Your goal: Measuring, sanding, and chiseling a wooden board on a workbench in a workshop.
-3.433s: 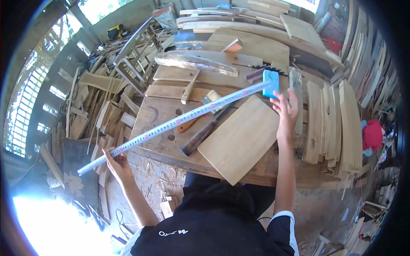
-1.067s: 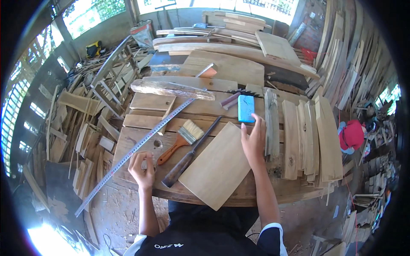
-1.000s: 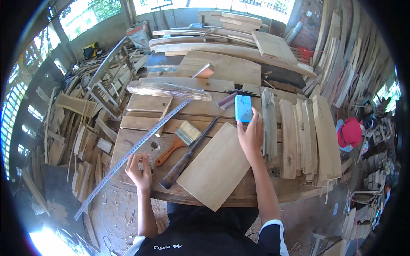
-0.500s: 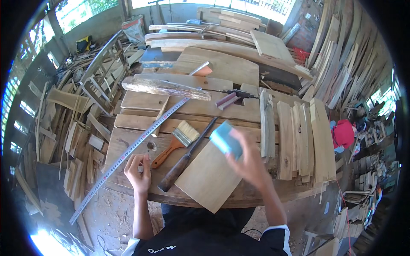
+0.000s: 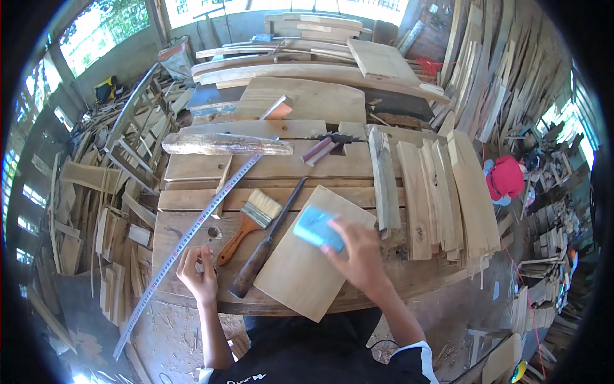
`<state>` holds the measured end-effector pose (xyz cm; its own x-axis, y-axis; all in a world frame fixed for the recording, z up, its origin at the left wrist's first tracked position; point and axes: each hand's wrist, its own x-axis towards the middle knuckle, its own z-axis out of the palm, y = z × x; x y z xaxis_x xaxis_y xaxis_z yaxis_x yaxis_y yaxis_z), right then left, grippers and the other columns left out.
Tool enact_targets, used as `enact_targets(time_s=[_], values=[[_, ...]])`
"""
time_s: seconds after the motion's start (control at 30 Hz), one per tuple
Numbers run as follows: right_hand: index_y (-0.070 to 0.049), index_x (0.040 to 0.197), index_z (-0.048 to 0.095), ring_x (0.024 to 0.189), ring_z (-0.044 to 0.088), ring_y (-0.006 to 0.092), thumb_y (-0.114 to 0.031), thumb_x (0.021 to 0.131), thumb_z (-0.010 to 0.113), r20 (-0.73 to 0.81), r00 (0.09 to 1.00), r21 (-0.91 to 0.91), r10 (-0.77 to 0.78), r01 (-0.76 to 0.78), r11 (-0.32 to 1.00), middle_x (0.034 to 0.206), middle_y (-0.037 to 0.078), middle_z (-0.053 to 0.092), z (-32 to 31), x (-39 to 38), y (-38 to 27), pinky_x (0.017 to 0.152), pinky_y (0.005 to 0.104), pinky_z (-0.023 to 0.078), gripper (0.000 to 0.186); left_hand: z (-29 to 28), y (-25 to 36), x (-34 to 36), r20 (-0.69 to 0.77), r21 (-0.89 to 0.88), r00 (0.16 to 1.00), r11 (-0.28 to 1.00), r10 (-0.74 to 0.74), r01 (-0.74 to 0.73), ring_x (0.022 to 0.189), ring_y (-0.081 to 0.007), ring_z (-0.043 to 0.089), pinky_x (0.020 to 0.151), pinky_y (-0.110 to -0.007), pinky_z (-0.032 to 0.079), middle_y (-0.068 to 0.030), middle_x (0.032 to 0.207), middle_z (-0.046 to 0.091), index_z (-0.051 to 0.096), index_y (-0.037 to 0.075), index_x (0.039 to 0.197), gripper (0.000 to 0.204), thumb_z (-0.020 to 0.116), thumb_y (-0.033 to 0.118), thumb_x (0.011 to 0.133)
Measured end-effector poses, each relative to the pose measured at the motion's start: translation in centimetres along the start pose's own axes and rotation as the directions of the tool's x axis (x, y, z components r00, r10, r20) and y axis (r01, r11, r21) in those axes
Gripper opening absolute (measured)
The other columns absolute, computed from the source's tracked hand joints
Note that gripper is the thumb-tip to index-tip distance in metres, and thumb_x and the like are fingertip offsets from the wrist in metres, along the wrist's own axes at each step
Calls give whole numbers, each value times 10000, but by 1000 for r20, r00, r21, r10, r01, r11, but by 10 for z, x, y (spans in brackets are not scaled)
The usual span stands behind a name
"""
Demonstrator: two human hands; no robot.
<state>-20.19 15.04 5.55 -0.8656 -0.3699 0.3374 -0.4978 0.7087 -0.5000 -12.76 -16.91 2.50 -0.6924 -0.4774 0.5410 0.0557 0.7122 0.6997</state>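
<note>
My right hand [image 5: 360, 259] grips a light-blue rectangular block [image 5: 314, 225] by its right end. The block is over the upper part of a flat, pale wooden board [image 5: 307, 269], which lies at an angle on the bench before me. Left of that board lies a long, narrow tool, perhaps a file or chisel [image 5: 259, 256], with a worn wooden handle. Beside it is a wide paintbrush [image 5: 256, 214] with pale bristles and an orange-brown handle. My left hand [image 5: 198, 274] is by the bench's left front, loosely curled near the brush handle, with nothing visible in it.
A long metal ruler [image 5: 185, 240] slants across the left of the bench [image 5: 173, 224], past its front edge. A rough wood piece [image 5: 227, 144] and two purplish sticks [image 5: 318, 152] lie farther back. Upright planks [image 5: 422, 201] line the right side. Stacked timber [image 5: 281, 70] lies behind.
My right hand has brought the blue block left and down over the board, and the block looks flatter. My left hand remains curled. The whole view has shifted slightly.
</note>
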Motion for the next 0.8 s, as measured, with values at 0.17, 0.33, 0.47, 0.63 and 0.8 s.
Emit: enact_targets(time_s=[0.17, 0.33, 0.47, 0.63, 0.8], values=[[-83, 1292, 616, 1160, 639, 277, -292, 917, 704, 45, 993, 66, -107, 104, 992, 1296, 129, 663, -4, -17, -21, 1005, 411, 407, 439, 2, -1, 1, 2, -6, 1000, 1000, 7, -7, 591, -155, 536, 586, -299, 420, -83, 700, 615, 637, -25, 775, 197, 650, 66, 949], [-56, 1247, 649, 1064, 678, 291, -253, 958, 661, -33, 998, 156, -49, 53, 986, 1242, 138, 697, 0, -19, 4, 969, 412, 442, 351, 3, -4, 3, 9, -31, 1000, 1000, 0, 1, 597, -155, 545, 597, -305, 424, -87, 692, 618, 636, -29, 765, 229, 643, 89, 961], [-57, 1291, 624, 1028, 692, 314, -278, 960, 668, -57, 998, 210, -2, 13, 978, 1210, 144, 703, 3, -12, 23, 922, 429, 489, 400, -1, -8, 1, -13, -102, 998, 993, -62, 60, 557, -150, 528, 570, -314, 390, -68, 606, 584, 609, -22, 701, 330, 617, 138, 989], [-65, 1322, 600, 1044, 687, 338, -272, 914, 733, -141, 990, 224, 14, 18, 974, 1189, 146, 706, 1, -9, 1, 921, 421, 509, 476, 1, -14, -1, -61, -230, 986, 963, -158, 140, 516, -112, 498, 538, -299, 350, -37, 559, 553, 601, -13, 680, 373, 590, 160, 1011], [-70, 1304, 604, 955, 686, 352, -229, 887, 763, -135, 983, 181, 122, -97, 979, 1117, 166, 710, 11, -13, 12, 846, 446, 524, 473, 1, -11, 2, -55, -229, 987, 964, -148, 132, 513, -99, 493, 532, -291, 341, -33, 556, 548, 594, -10, 674, 377, 589, 160, 1011]])
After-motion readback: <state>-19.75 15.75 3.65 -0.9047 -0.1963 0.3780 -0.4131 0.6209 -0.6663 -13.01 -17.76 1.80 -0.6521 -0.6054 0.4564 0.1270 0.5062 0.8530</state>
